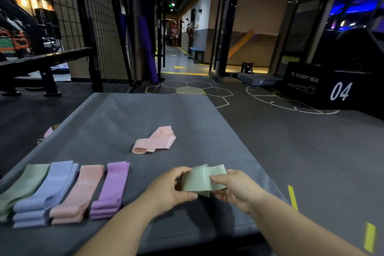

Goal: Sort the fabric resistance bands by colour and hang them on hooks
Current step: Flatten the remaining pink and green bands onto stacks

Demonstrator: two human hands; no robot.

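Observation:
A green fabric band (200, 178) is held just above the grey-covered table (145, 114). My left hand (172, 188) pinches its left end and my right hand (232, 187) pinches its right side. At the table's front left lie sorted stacks side by side: green bands (22, 185), blue bands (47, 191), pink bands (81, 191) and purple bands (112, 187). A loose crumpled pink band (154, 141) lies alone in the middle of the table. No hooks show in this view.
A black plyo soft box marked 04 (324, 87) stands on the floor at the right. A wire grid panel (99, 27) and a dark bench (41, 60) are at the back left. Something pink and metallic (46, 134) peeks past the table's left edge.

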